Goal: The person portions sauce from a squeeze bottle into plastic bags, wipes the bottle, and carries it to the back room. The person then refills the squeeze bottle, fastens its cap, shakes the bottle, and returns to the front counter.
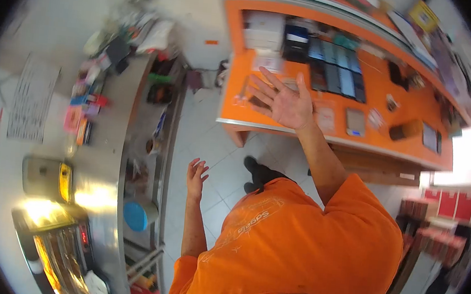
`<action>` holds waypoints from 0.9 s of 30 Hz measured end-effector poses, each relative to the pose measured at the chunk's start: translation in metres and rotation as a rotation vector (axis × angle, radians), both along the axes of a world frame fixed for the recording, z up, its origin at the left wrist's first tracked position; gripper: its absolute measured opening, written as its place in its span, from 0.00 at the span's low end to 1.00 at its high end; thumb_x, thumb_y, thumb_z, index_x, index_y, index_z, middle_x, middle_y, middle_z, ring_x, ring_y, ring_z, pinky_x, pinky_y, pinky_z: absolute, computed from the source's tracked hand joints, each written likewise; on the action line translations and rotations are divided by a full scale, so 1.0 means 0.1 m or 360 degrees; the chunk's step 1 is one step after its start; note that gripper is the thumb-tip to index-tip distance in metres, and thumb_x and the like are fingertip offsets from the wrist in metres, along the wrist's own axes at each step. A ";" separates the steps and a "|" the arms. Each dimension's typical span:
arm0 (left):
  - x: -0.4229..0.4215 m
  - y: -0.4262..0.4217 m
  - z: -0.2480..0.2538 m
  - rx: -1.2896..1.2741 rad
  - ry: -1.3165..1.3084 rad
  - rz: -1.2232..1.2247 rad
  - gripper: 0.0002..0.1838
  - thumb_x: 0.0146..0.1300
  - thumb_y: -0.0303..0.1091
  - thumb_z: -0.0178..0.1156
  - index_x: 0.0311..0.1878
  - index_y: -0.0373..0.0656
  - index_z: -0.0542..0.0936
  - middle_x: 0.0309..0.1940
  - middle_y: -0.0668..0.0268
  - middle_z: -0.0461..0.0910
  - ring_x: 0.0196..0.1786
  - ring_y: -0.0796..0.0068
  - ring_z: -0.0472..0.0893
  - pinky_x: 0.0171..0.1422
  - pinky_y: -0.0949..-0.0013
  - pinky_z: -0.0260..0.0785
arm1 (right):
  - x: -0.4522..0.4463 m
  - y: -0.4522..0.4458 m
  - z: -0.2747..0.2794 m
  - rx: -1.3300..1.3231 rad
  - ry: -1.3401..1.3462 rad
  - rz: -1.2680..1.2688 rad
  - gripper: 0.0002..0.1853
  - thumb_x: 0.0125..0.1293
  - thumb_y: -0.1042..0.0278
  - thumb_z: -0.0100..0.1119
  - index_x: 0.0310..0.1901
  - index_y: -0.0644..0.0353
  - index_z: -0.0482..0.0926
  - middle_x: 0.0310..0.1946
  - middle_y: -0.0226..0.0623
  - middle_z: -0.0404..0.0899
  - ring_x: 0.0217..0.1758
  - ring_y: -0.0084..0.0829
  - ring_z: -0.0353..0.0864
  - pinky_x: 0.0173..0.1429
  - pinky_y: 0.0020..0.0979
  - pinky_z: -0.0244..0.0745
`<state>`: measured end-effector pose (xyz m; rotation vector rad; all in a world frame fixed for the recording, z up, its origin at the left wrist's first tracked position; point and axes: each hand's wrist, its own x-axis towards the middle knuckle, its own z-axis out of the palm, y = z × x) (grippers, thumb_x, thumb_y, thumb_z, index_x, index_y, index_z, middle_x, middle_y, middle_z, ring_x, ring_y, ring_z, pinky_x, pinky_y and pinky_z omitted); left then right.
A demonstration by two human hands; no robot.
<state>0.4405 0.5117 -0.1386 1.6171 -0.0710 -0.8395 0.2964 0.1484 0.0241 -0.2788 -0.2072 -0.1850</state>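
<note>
My right hand (287, 104) is raised with the palm toward me and the fingers spread. Nothing is in it. It appears in front of the near edge of an orange counter (236, 110), left of rows of dark phone-like slabs (340, 72). Lower and to the left, my left hand (196, 176) hangs over the tiled floor, fingers loosely bent and apart, holding nothing. It is nearest the metal bench (114, 153) on the left. A small grey device with a lit display (355, 123) lies on the counter, right of my right hand.
An orange shelf (337, 13) rises behind the counter. On the bench stand a shiny dark machine (53, 248), a yellow-and-black case (48, 178) and small boxes (74, 117). A blue round lid (136, 216) shows below. Red-and-white packs (440, 243) are stacked at right.
</note>
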 end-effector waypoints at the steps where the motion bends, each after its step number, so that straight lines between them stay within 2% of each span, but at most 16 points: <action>1: -0.12 -0.13 0.00 -0.0027 -0.0003 -0.0095 0.26 0.74 0.47 0.62 0.70 0.50 0.70 0.64 0.61 0.78 0.63 0.61 0.79 0.65 0.53 0.72 | -0.32 -0.03 0.02 -0.0007 -0.0045 -0.0063 0.51 0.71 0.19 0.34 0.85 0.48 0.46 0.86 0.41 0.43 0.88 0.45 0.41 0.85 0.60 0.42; 3: -0.37 -0.39 -0.07 -0.0097 -0.0003 -0.0291 0.26 0.74 0.47 0.62 0.70 0.51 0.71 0.63 0.61 0.79 0.62 0.62 0.79 0.64 0.53 0.72 | -0.92 -0.12 0.07 -0.0044 -0.0130 -0.0193 0.52 0.71 0.18 0.34 0.85 0.48 0.46 0.86 0.41 0.43 0.88 0.45 0.42 0.85 0.60 0.42; 6: -0.85 -0.86 -0.06 -0.0114 0.0046 -0.0584 0.27 0.74 0.48 0.60 0.71 0.50 0.69 0.64 0.62 0.76 0.65 0.60 0.78 0.67 0.51 0.70 | -1.90 -0.27 0.13 -0.0104 0.0003 -0.0430 0.52 0.71 0.18 0.35 0.84 0.48 0.47 0.86 0.41 0.44 0.88 0.46 0.42 0.84 0.61 0.43; 10: -1.66 -1.62 -0.20 -0.0164 0.0061 -0.0770 0.23 0.75 0.45 0.61 0.68 0.51 0.72 0.60 0.66 0.79 0.61 0.64 0.80 0.62 0.56 0.73 | -3.35 -0.46 0.25 -0.0336 0.0285 -0.0782 0.48 0.74 0.22 0.34 0.84 0.49 0.48 0.85 0.41 0.47 0.86 0.46 0.48 0.83 0.57 0.48; 12: -2.12 -2.02 -0.31 -0.0242 0.0003 -0.0851 0.21 0.75 0.44 0.62 0.66 0.52 0.73 0.58 0.68 0.80 0.59 0.67 0.81 0.58 0.58 0.75 | -4.14 -0.47 0.38 -0.0780 0.0844 -0.1111 0.44 0.78 0.26 0.32 0.84 0.49 0.49 0.84 0.41 0.50 0.85 0.45 0.52 0.83 0.55 0.50; 13: -2.41 -2.26 -0.31 -0.0293 -0.0008 -0.0851 0.19 0.75 0.43 0.63 0.64 0.51 0.75 0.55 0.70 0.81 0.56 0.72 0.81 0.55 0.62 0.75 | -4.56 -0.49 0.41 -0.1002 0.1125 -0.1255 0.42 0.79 0.29 0.31 0.84 0.49 0.49 0.84 0.41 0.51 0.84 0.44 0.53 0.83 0.54 0.51; 15: -2.99 -2.75 -0.28 -0.0423 -0.0193 -0.0971 0.19 0.75 0.42 0.63 0.64 0.50 0.75 0.54 0.70 0.81 0.55 0.73 0.81 0.54 0.64 0.75 | -5.46 -0.52 0.34 -0.1226 0.1324 -0.1411 0.38 0.83 0.34 0.28 0.84 0.50 0.51 0.82 0.41 0.55 0.83 0.43 0.56 0.82 0.51 0.55; 17: -3.60 -3.34 -0.14 -0.0583 -0.0377 -0.0990 0.18 0.75 0.40 0.63 0.63 0.46 0.77 0.54 0.69 0.82 0.55 0.76 0.81 0.54 0.68 0.74 | -6.33 -0.53 0.38 -0.1244 0.1504 -0.1500 0.39 0.81 0.32 0.31 0.84 0.48 0.51 0.81 0.42 0.58 0.83 0.43 0.58 0.80 0.51 0.58; 19: -4.10 -4.07 -0.08 -0.0783 -0.0625 -0.1034 0.16 0.74 0.36 0.64 0.61 0.43 0.79 0.51 0.67 0.82 0.55 0.76 0.80 0.57 0.70 0.74 | -7.07 -0.46 0.53 -0.1314 0.1704 -0.1579 0.40 0.80 0.30 0.36 0.84 0.46 0.51 0.81 0.44 0.57 0.82 0.44 0.59 0.80 0.51 0.58; 21: -4.70 -4.72 0.40 -0.0994 -0.0764 -0.1085 0.16 0.73 0.35 0.65 0.61 0.42 0.80 0.50 0.67 0.83 0.56 0.76 0.80 0.61 0.69 0.73 | -7.60 -0.54 0.63 -0.1322 0.1832 -0.1630 0.41 0.79 0.30 0.39 0.84 0.45 0.52 0.80 0.45 0.58 0.81 0.44 0.61 0.80 0.50 0.59; 23: -5.32 -5.21 1.09 -0.1053 -0.0766 -0.1208 0.17 0.72 0.35 0.66 0.61 0.42 0.80 0.52 0.67 0.84 0.57 0.74 0.81 0.62 0.68 0.72 | -8.07 -0.64 0.67 -0.1255 0.1893 -0.1649 0.41 0.79 0.29 0.38 0.84 0.45 0.52 0.79 0.46 0.60 0.79 0.45 0.64 0.78 0.48 0.61; 25: -5.75 -5.67 1.62 -0.1125 -0.1180 -0.1308 0.19 0.71 0.37 0.68 0.60 0.41 0.80 0.54 0.65 0.85 0.57 0.71 0.82 0.62 0.66 0.72 | -8.37 -0.83 0.66 -0.1276 0.1856 -0.1705 0.40 0.79 0.30 0.39 0.84 0.44 0.52 0.79 0.45 0.61 0.77 0.43 0.66 0.77 0.47 0.63; 27: -6.09 -6.08 2.12 -0.1248 -0.1427 -0.1391 0.20 0.69 0.38 0.69 0.60 0.41 0.81 0.55 0.63 0.85 0.58 0.69 0.82 0.62 0.64 0.72 | -8.59 -1.06 0.60 -0.1279 0.1819 -0.1755 0.39 0.80 0.31 0.40 0.84 0.44 0.52 0.78 0.44 0.62 0.76 0.42 0.68 0.76 0.46 0.65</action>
